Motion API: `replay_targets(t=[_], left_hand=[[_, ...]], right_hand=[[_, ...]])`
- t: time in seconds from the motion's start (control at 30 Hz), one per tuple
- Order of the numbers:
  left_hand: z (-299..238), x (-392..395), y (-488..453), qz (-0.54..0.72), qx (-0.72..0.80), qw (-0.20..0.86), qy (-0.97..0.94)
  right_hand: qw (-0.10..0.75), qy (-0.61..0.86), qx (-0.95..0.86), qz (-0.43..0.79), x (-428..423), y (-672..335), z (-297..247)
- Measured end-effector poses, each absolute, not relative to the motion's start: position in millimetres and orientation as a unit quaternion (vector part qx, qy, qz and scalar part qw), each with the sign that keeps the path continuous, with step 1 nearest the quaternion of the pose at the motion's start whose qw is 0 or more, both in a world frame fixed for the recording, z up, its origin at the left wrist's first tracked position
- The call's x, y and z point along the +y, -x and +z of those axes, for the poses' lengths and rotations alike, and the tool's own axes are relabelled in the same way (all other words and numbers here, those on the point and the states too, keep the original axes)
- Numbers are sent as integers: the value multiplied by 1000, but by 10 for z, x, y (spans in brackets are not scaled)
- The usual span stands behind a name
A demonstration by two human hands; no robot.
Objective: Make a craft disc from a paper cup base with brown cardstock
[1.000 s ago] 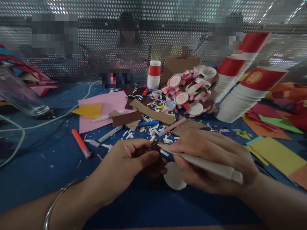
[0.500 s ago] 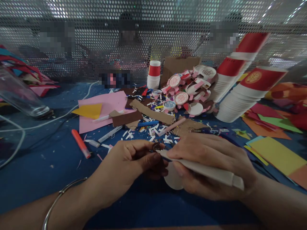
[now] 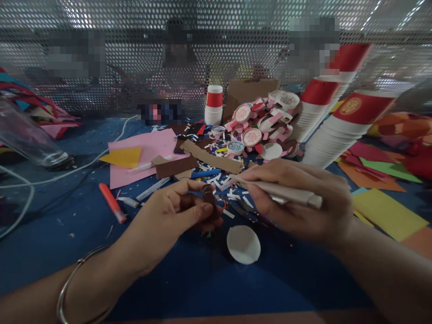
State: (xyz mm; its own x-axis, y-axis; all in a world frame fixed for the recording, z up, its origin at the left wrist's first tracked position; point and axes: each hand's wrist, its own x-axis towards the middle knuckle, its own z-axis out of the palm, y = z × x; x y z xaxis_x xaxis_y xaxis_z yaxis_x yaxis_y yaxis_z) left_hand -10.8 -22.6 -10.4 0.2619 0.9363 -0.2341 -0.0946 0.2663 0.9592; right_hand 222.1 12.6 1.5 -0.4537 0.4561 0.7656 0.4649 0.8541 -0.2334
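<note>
My left hand (image 3: 182, 211) is closed, pinching a small dark brown strip (image 3: 209, 200) with a curled top end between thumb and fingers. My right hand (image 3: 300, 198) grips a white pen (image 3: 283, 191), its narrow tip pointing left, apart from the brown strip. What the pen is loaded with cannot be made out. On the blue table between and below the hands lies a white paper disc (image 3: 243, 244). Dark-handled scissors (image 3: 246, 211) lie partly hidden behind my right hand.
Decorated paper discs (image 3: 251, 137) are heaped behind the hands, beside stacks of red and white paper cups (image 3: 347, 121). Cardboard strips (image 3: 212, 157), white scraps and an orange marker (image 3: 112, 202) lie leftward. Coloured paper (image 3: 388, 213) lies right; a perforated metal screen (image 3: 128, 81) stands behind.
My right hand has lifted the pen up and away from the brown strip. My left hand has shifted slightly left and up, tilting the strip upright. The white disc is now uncovered.
</note>
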Motion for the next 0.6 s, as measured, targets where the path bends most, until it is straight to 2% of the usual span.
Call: replay_targets(t=[0.3, 0.6], left_hand=[[-21, -168, 177, 418, 504, 529, -539], [13, -111, 227, 432, 556, 385, -597]], right_hand=[[376, 254, -891, 34, 269, -2360, 36], [200, 278, -939, 28, 298, -2471, 30]])
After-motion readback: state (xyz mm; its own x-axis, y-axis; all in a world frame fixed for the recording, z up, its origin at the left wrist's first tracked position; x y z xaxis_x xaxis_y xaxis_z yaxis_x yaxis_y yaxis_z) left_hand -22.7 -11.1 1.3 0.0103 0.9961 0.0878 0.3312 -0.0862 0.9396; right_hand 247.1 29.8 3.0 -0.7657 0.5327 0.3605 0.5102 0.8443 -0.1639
